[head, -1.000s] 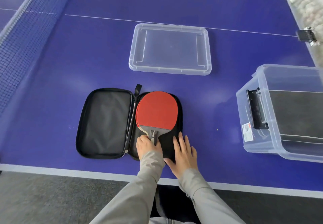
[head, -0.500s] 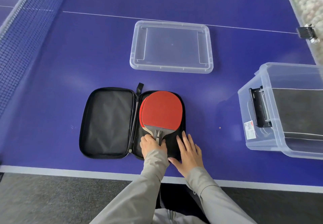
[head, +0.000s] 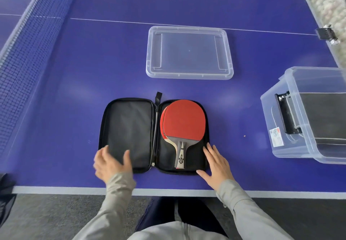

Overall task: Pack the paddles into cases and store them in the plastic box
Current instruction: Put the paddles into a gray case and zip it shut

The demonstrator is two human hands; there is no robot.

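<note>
Left hand [head: 112,163] moved from handle [head: 180,155] onto black fabric zip case [head: 129,133], lower centre, grip indiscernible; right hand [head: 215,164] laid flat. Red-rubber paddles [head: 184,121] seated; zipping, boxing remain.

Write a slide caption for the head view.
Two stacked red-rubber paddles lie in the open black fabric zip case; left hand at its empty half, right hand flat at its right edge.
</note>
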